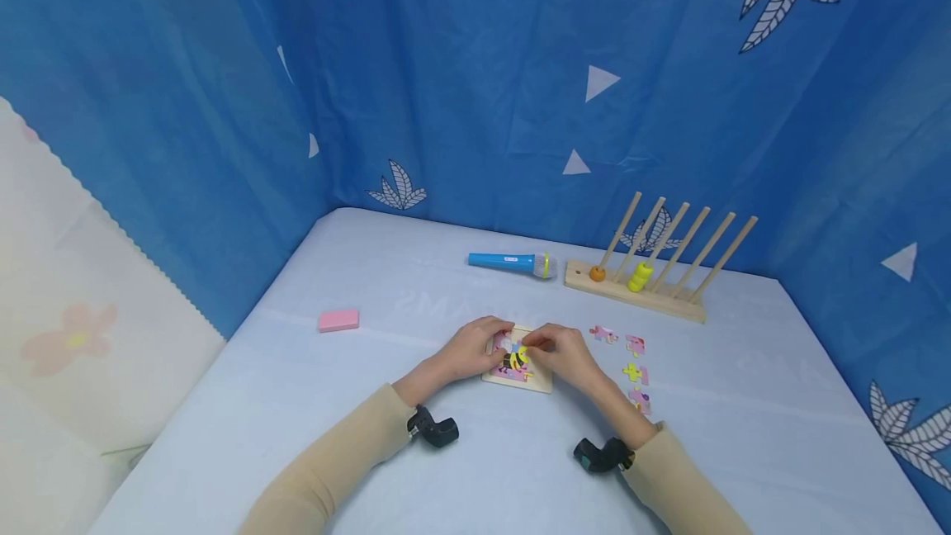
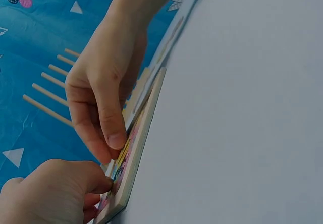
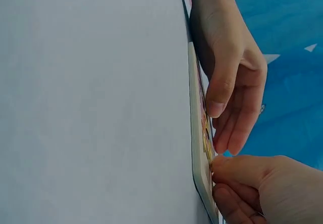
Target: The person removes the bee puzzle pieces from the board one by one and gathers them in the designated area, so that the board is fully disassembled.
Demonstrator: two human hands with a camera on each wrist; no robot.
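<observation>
A small wooden jigsaw board [image 1: 538, 383] lies flat on the table, with a colourful cartoon picture of pink, yellow and black pieces in its frame. My left hand [image 1: 471, 347] holds the board from the left, thumb over the picture and fingers by the far edge. On the right side, my right hand [image 1: 568, 356] pinches a puzzle piece between thumb and index finger, low over the picture. Those fingertips cover most of the piece. Both wrist views show the two hands close together at the board's edge [image 2: 144, 138].
Loose puzzle pieces [image 1: 635, 372] lie right of the board. Behind them stands a wooden peg rack [image 1: 631, 291] with orange and yellow beads. A blue toy microphone [image 1: 505, 262] lies at the back; a pink block [image 1: 338, 320] is at the left. Blue curtains [image 1: 475, 89] surround the table.
</observation>
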